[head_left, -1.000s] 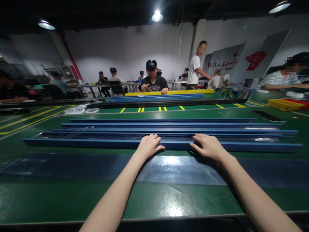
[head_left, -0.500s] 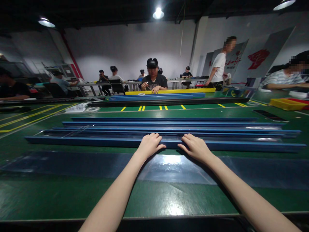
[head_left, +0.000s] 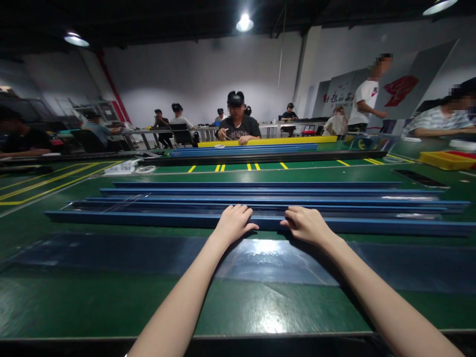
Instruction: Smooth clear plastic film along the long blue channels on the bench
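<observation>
A long blue plastic channel [head_left: 130,219] lies lengthwise across the table in front of me. My left hand [head_left: 235,220] grips its near wall, fingers curled over the top edge and thumb along the front. To the right, my right hand [head_left: 305,222] holds the same wall in a similar way, and its fingertips are partly hidden behind the edge. Behind it lie several more blue channels [head_left: 260,191], parallel to it. A long strip of clear plastic film [head_left: 111,255] lies flat on the table between my forearms and the channel.
The green table [head_left: 238,312] carries a black phone [head_left: 420,178] and a yellow tray [head_left: 442,159] at right. Farther back lie a black bar [head_left: 260,158] and a yellow channel [head_left: 290,141]. A person [head_left: 243,126] works opposite; others sit behind, and one walks at right.
My right hand has slid slightly right along the channel, its thumb drawn closer to the fingers. My left hand stays at about the same spot. The walking person has moved right.
</observation>
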`<state>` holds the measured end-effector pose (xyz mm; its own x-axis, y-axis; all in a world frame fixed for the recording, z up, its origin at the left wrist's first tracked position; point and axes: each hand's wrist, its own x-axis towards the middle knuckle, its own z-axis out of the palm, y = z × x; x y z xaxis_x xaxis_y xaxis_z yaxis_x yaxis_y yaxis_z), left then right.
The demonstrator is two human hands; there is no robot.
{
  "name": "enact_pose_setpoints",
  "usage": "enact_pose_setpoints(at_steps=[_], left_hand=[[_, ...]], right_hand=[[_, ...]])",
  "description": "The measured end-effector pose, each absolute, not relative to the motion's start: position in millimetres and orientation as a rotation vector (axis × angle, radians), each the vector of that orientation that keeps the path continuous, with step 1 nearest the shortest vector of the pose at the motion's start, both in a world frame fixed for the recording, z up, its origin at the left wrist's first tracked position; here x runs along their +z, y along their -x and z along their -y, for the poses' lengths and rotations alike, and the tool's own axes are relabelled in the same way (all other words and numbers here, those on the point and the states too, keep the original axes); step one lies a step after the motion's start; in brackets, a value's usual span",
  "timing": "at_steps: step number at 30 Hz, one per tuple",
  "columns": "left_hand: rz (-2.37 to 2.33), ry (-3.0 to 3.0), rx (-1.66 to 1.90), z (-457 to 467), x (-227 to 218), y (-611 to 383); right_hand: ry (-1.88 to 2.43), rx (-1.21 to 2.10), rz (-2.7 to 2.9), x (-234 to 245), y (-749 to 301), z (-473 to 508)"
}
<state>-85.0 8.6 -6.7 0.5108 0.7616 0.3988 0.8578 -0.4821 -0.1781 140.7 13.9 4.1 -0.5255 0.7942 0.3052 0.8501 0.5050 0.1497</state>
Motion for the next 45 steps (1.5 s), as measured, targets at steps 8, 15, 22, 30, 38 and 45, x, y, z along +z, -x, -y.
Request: enact_pose_setpoints(at_steps=[8,15,22,30,38,45], left_hand=[[1.339,2.458,-0.383,-7.8,-3.6,84.9],[1.325,2.507,-0.391,-8.1,-3.2,85.3],[1.301,2.540,-0.393,-9.9,-4.5,84.7],[1.301,2.540,-0.400,-9.7,-3.6,84.7],[1.321,2.557,-0.403,-8.7,-2.6,83.2],[1.337,2.553,-0.390,-9.9,-2.6,83.4]], right_hand=[[1.468,-0.347,2.587,9.4,-172.3,-16.6],[1.465,-0.339,2.561,6.4,-184.1,-16.4],[1.432,-0.349,2.561,6.2,-180.3,-14.6],[1.351,-0.347,2.533,1.1,-168.8,-13.6],[1.237,-0.299,2.498,-3.5,-163.4,-14.5],[1.225,-0.285,2.485,-4.6,-164.5,-15.7]])
